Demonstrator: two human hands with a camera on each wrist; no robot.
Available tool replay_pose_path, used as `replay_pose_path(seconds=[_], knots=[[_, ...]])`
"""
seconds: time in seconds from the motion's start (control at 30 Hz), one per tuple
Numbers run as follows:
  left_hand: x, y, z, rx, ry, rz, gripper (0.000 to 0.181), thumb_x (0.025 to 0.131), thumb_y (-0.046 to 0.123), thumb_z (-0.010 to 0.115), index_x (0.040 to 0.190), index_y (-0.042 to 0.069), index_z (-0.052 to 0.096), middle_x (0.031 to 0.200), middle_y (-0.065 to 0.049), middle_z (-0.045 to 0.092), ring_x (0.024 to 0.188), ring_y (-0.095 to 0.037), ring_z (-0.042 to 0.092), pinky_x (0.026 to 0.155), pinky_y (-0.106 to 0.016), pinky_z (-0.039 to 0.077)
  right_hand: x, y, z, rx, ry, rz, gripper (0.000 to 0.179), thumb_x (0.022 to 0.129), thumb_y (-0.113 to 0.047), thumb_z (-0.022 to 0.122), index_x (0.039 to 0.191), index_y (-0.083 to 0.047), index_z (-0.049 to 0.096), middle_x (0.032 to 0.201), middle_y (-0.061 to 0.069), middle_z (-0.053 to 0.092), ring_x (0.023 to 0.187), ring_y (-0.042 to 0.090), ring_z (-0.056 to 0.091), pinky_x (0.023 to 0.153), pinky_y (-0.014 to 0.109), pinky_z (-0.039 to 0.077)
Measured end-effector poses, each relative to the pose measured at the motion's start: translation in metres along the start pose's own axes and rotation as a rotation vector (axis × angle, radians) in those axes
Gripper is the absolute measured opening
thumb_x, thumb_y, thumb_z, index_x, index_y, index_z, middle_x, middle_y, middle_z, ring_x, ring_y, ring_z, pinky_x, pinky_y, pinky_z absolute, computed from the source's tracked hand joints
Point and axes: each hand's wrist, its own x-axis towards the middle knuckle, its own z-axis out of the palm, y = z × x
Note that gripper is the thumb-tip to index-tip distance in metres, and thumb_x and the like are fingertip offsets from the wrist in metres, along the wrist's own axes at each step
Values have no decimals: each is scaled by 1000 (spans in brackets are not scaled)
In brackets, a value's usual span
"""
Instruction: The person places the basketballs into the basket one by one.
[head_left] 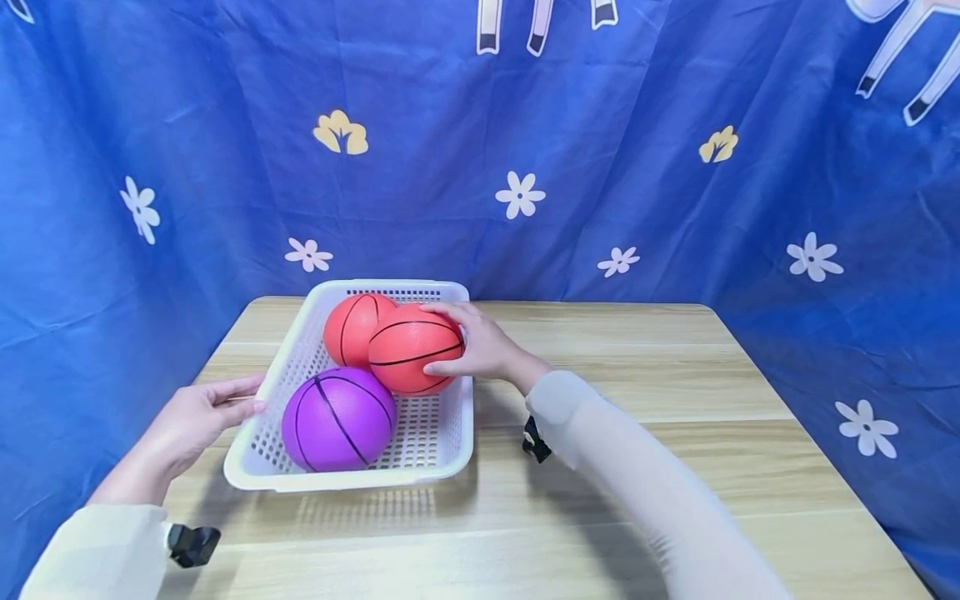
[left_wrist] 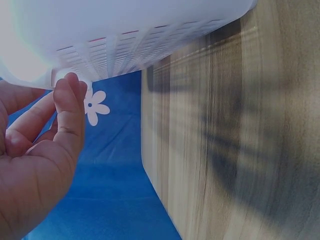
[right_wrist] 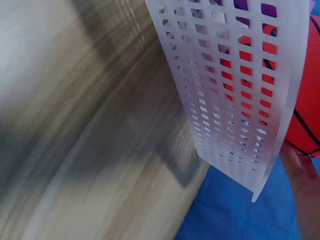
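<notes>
A white plastic basket (head_left: 337, 482) with slotted walls stands on the left half of the table. Inside are a purple basketball (head_left: 341, 425) near the front, a red basketball (head_left: 347, 329) at the back left, and another red basketball (head_left: 408, 346) on the right. My right hand (head_left: 487, 343) holds the right red ball from its right side, thumb low and fingers over the top. At the left rim, my left hand (head_left: 191, 421) grips the basket between thumb and fingers. The left wrist view shows fingertips (left_wrist: 69, 82) under that rim.
The light wood table (head_left: 637, 467) extends to the right of the basket. A blue curtain (head_left: 420, 167) with white flowers hangs behind it and along both sides. Each wrist carries a small black device (head_left: 193, 546).
</notes>
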Motion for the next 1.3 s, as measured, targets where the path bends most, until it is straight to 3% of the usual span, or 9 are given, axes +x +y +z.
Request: replay_pose_path(seconds=[0.23,0.57,0.7,0.8,0.9,1.0,1.07,1.13,1.3], knots=[[0,0,1,6,-1,5,62,92,29,65,136,-9,45,124,-28,55,87,18,46,71,-8,42,-5,8,11,19,34,21,79,69,-40,84,137,-26,47,132,0,52,117,14,46,96,41,41],[1,1,-1,32,5,21,60,93,29,65,135,-9,46,124,-26,56,87,17,47,71,-9,41,-17,21,20,-39,46,66,83,70,-42,83,140,-21,43,137,-1,49,125,20,37,103,43,33],[1,2,-4,38,-31,24,61,93,28,64,137,-9,44,126,-27,54,86,14,50,72,-11,42,-20,22,18,-47,45,54,85,70,-42,83,141,-18,42,140,0,47,127,20,36,104,43,32],[0,4,-8,46,-89,17,63,94,28,62,138,-11,40,130,-30,50,88,4,58,73,-15,47,-21,20,13,-39,50,45,84,72,-41,82,142,-18,42,140,0,46,127,18,38,104,43,34],[0,9,-14,83,-135,13,66,96,30,59,139,-14,35,133,-34,45,95,-19,64,77,-29,53,-20,18,6,-18,64,43,83,73,-41,81,143,-18,41,140,-1,46,126,18,41,102,45,36],[3,19,-19,135,-140,18,69,96,34,57,139,-15,33,135,-37,40,109,-43,55,85,-49,49,-20,16,-5,20,93,42,81,75,-38,80,143,-18,40,139,2,47,124,19,44,102,45,37],[5,30,-21,159,-129,27,71,96,36,57,140,-14,32,135,-37,39,116,-51,45,87,-59,44,-19,15,-14,45,114,32,78,77,-35,79,143,-18,40,138,6,48,122,19,46,101,45,37],[6,44,-22,169,-113,38,72,96,38,57,142,-12,32,135,-36,40,120,-53,40,89,-62,40,-17,14,-23,71,140,16,74,79,-31,78,141,-15,42,135,10,50,120,20,48,100,43,38],[8,89,-12,171,-86,87,70,95,37,59,142,-8,35,135,-34,43,119,-49,43,92,-61,39,-19,10,-48,90,196,-6,58,85,-26,73,137,-14,49,131,7,55,116,20,53,94,37,43]])
